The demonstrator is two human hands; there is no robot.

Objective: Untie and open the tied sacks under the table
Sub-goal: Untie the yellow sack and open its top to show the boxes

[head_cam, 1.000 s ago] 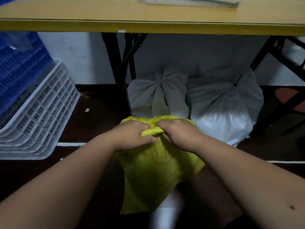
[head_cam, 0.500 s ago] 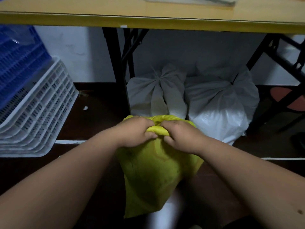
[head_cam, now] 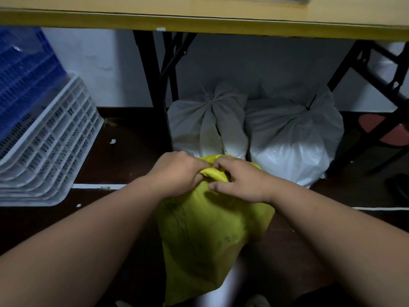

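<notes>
A yellow sack (head_cam: 205, 240) stands on the dark floor in front of me, its top bunched into a twisted neck. My left hand (head_cam: 174, 173) grips that neck from the left. My right hand (head_cam: 239, 180) pinches the neck from the right, its fingers curled into the fabric. Behind it, under the table, stand two white sacks: the left white sack (head_cam: 205, 127) is gathered at its top, and the right white sack (head_cam: 292, 138) is closed with a dark tie. The yellow sack's tie is hidden by my fingers.
The yellow-edged table (head_cam: 199, 21) spans the top, with black legs (head_cam: 155, 89) in the middle and at the right. Stacked white crates (head_cam: 48, 147) and a blue crate (head_cam: 20, 80) lean at the left. A white wall closes the back.
Both hands stay on the yellow sack's neck. My right fingers have shifted and dug further into the bunched fabric. The view has tilted down a little.
</notes>
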